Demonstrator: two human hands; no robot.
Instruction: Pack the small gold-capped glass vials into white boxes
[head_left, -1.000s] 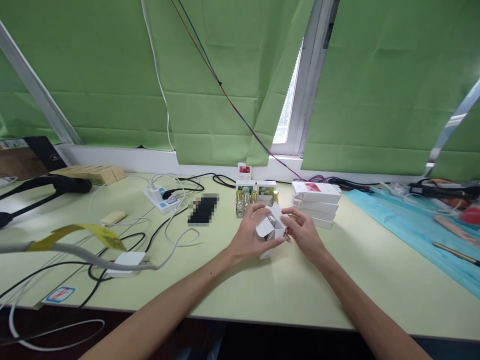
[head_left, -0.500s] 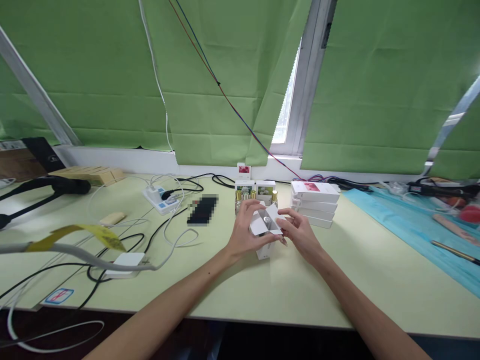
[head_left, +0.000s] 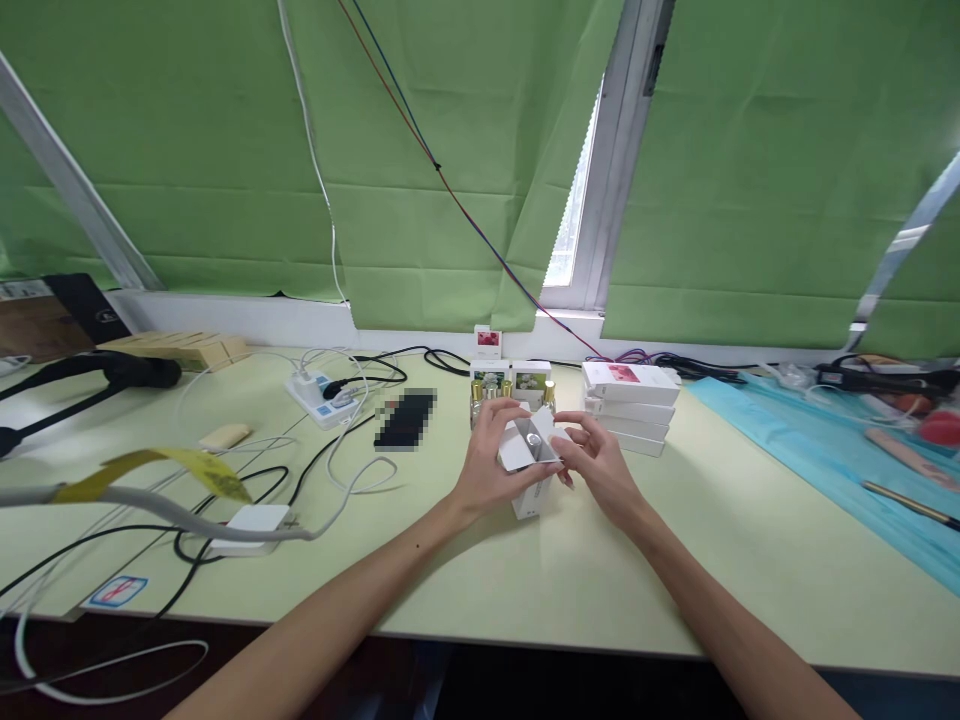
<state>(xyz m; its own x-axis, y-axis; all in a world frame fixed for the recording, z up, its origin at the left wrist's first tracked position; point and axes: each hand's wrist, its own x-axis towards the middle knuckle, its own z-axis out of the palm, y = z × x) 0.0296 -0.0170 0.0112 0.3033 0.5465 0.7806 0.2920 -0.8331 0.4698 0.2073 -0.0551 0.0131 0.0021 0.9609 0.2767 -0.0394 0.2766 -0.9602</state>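
An upright small white box [head_left: 528, 502] stands on the table with its top flaps raised. Inside its mouth shows the round silvery top [head_left: 533, 440] of something; the rest of that item is hidden. My left hand [head_left: 489, 458] wraps round the box from the left, thumb across the near side. The thumb and fingers of my right hand [head_left: 598, 462] close on the flap at the box's right side. Just behind are glass bottles with gold caps [head_left: 550, 390], partly hidden by my hands, and white boxes with flower pictures [head_left: 531, 380].
Flat white boxes [head_left: 630, 400] are stacked at right, beyond my right hand. Left of my hands lie a pixelated dark object [head_left: 406, 420], a power strip [head_left: 319, 400] and tangled cables. A blue sheet [head_left: 810, 450] with tools covers the far right.
The right-side flap has shifted under my right hand, whose fingers have moved slightly lower along the box's right side. My left hand keeps its hold on the box.
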